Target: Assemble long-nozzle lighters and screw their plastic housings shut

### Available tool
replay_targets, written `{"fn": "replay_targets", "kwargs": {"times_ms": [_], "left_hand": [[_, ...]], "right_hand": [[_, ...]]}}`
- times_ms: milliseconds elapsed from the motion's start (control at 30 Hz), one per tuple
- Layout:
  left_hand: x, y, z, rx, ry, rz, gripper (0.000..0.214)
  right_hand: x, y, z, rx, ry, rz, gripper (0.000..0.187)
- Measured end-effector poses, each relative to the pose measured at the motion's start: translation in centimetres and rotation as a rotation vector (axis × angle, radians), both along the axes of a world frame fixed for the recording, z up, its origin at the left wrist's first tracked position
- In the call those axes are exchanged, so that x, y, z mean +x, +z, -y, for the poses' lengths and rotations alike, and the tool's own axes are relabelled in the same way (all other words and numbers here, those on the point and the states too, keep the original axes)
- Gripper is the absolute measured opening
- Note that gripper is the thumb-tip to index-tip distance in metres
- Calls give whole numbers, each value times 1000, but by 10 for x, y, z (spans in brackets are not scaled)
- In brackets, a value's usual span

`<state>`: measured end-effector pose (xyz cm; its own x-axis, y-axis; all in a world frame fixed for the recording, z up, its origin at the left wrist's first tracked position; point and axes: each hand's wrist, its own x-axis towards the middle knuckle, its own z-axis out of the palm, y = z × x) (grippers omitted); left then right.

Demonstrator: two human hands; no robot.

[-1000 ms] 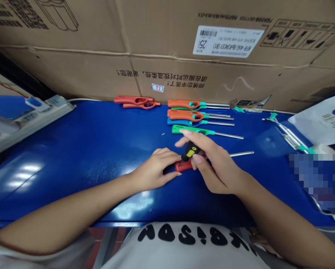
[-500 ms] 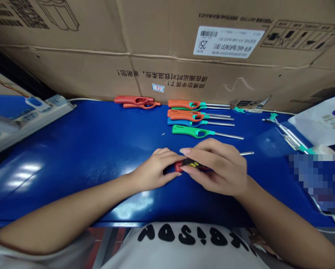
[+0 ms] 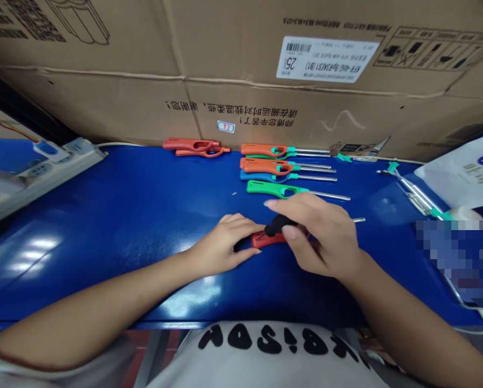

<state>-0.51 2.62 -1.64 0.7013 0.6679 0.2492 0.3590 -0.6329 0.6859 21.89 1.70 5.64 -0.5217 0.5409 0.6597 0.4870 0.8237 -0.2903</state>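
Observation:
A red gas lighter lies on the blue table, its rounded end pinched between the thumb and forefinger of my left hand. Over it, my right hand is closed around the black handle of a screwdriver. The screwdriver leans, its thin tip reaching down to the lighter's handle near my left fingers. Whether the tip sits in a screw is too small to tell. My right hand covers the lighter's trigger part; the end of its metal tube shows beyond.
Behind my hands lie a green lighter, a blue one and orange ones. Red lighter shells rest left of them. Tiny metal pieces lie nearby. A cardboard box walls the back; a power strip stands left.
The screwdriver has tilted, and my right fingers have shifted on its handle, uncovering more of the red lighter. My left hand keeps its hold.

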Motion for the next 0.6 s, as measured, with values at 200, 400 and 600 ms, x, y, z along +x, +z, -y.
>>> {"fn": "replay_targets", "kwargs": {"times_ms": [200,400,600], "left_hand": [[0,2,0,22,-3,-13,31],[0,0,0,5,11,-7,31],[0,-1,-1,58,7,-2,34]], "right_hand": [[1,1,-4,-165,106,-67,37],[2,0,-5,-12,-31,50,43],[-2,1,-7,-141,90,-108,37]]}}
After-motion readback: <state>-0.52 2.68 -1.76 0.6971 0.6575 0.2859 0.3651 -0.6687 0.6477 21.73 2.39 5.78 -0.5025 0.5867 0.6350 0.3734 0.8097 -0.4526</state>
